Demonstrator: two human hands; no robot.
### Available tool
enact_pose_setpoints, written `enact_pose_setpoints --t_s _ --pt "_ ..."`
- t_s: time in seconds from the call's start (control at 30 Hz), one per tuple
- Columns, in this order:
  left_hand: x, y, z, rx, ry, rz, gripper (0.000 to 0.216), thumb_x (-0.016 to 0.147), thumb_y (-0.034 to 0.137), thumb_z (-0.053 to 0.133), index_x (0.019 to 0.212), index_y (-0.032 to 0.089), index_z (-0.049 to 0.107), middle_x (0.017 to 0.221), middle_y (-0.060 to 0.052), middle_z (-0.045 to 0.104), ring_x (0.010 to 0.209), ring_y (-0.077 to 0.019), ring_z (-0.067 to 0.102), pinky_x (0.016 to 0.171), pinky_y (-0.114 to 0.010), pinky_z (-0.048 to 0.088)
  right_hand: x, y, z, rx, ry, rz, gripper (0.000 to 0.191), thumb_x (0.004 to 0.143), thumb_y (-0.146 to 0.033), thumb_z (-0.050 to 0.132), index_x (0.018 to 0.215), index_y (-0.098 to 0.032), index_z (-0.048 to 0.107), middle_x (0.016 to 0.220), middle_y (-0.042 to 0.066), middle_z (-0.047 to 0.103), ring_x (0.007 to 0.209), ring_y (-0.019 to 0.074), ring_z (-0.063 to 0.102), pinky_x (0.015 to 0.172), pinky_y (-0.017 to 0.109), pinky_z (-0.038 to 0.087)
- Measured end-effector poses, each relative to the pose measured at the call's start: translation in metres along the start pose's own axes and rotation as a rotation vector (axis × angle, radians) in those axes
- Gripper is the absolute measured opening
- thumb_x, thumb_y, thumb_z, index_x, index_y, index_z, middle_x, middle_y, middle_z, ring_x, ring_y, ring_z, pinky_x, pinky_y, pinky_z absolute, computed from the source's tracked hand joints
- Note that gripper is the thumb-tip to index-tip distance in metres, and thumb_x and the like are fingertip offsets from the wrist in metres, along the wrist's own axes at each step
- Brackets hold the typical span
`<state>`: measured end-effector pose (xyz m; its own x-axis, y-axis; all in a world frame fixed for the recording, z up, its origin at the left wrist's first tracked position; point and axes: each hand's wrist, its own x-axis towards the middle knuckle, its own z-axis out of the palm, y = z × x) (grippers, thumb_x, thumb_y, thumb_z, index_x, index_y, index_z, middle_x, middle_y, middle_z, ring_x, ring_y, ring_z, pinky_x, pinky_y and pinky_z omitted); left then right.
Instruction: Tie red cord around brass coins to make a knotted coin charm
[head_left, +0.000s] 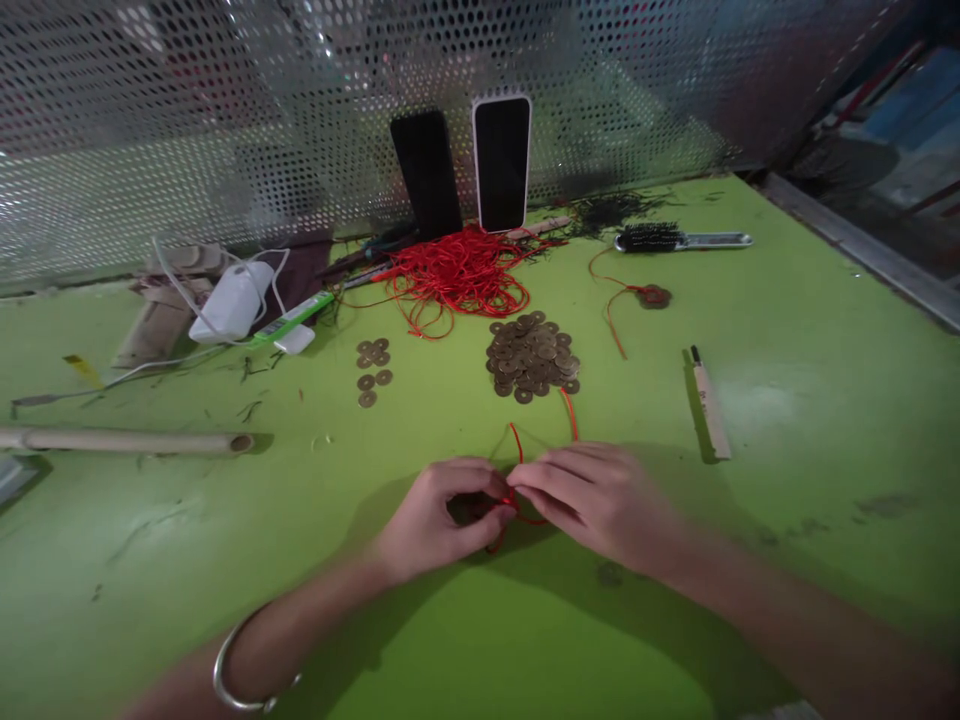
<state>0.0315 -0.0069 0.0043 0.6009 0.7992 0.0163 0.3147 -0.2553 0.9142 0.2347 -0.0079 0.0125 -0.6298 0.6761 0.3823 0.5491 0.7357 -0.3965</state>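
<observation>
My left hand [442,515] is closed in a pinch on a red cord [517,440] just above the table, in front of the coin pile. Against it, my right hand [600,500] has its fingertips together on the same cord. Loops and loose ends of cord stick out around the fingers. Something dark sits behind the left fingers, too hidden to make out. Beyond the hands lies a pile of round coins with holes [529,355]. To its left are several separate coins [367,382]. A finished-looking coin cluster with red cord [654,296] rests at the right.
A heap of red cord [461,270] lies at the back, below a black phone [426,175] and a white-edged phone [502,165]. A hairbrush [682,238] and a wooden-handled tool [709,405] lie right. Left are a white charger [232,300] and a bamboo tube [135,440].
</observation>
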Motion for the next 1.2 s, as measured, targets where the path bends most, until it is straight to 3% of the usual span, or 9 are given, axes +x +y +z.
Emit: enact_pose_setpoints --t_s 0.13,0.33,0.63,0.87,1.03,1.2 --pt "-0.001 0.0 0.0001 -0.011 0.005 -0.016 0.008 0.079 0.016 0.057 0.073 0.013 0.061 0.071 -0.003 0.06 0.065 -0.0112 0.053 0.06 -0.022 0.042 -0.0003 0.0006 0.0003 0.009 -0.014 -0.009 0.018 0.091 -0.019 0.05 0.107 -0.019 0.059 0.081 0.0 0.068 0.069 0.011 0.061 0.063 0.024 0.043" --pt "-0.0014 0.0004 -0.0015 -0.026 -0.029 -0.024 0.008 0.08 0.015 0.057 0.074 0.013 0.062 0.071 -0.002 0.059 0.066 -0.0108 0.052 0.061 -0.022 0.042 -0.0001 0.0008 0.0017 -0.016 -0.033 -0.019 0.011 0.09 -0.018 0.051 0.092 -0.018 0.062 0.072 0.0 0.065 0.062 0.0118 0.057 0.061 0.026 0.041" --pt "-0.001 0.0 -0.0008 -0.037 -0.024 -0.031 0.008 0.08 0.017 0.059 0.075 0.013 0.064 0.077 -0.005 0.064 0.07 -0.0125 0.057 0.066 -0.024 0.046 -0.0021 0.0051 -0.0019 0.002 0.072 0.065 0.008 0.089 -0.015 0.053 0.092 -0.018 0.06 0.079 -0.001 0.068 0.067 0.0103 0.06 0.064 0.024 0.044" --pt "-0.0022 -0.0025 0.0002 -0.071 0.015 -0.047 0.005 0.079 0.015 0.059 0.077 0.012 0.063 0.079 -0.005 0.065 0.072 -0.0125 0.058 0.066 -0.023 0.047 -0.0011 0.0067 -0.0022 0.021 0.005 0.024 0.031 0.087 -0.013 0.054 0.117 -0.022 0.053 0.085 -0.003 0.069 0.068 0.01 0.061 0.064 0.024 0.045" --pt "0.0 -0.0015 -0.0006 -0.007 -0.005 -0.029 0.007 0.079 0.012 0.057 0.075 0.013 0.063 0.072 -0.002 0.062 0.067 -0.0109 0.054 0.062 -0.021 0.043 -0.001 0.0033 0.0015 0.008 -0.025 -0.006 0.013 0.09 -0.02 0.052 0.101 -0.019 0.058 0.078 -0.002 0.066 0.066 0.0112 0.059 0.061 0.026 0.043" --pt "-0.0002 -0.0006 -0.0005 -0.023 -0.003 -0.033 0.007 0.08 0.013 0.057 0.076 0.013 0.063 0.073 -0.002 0.061 0.067 -0.0106 0.055 0.063 -0.021 0.044 -0.0008 0.0044 0.0005 -0.025 -0.019 0.002 0.009 0.091 -0.02 0.051 0.093 -0.019 0.059 0.073 -0.002 0.065 0.061 0.0111 0.057 0.059 0.026 0.041"
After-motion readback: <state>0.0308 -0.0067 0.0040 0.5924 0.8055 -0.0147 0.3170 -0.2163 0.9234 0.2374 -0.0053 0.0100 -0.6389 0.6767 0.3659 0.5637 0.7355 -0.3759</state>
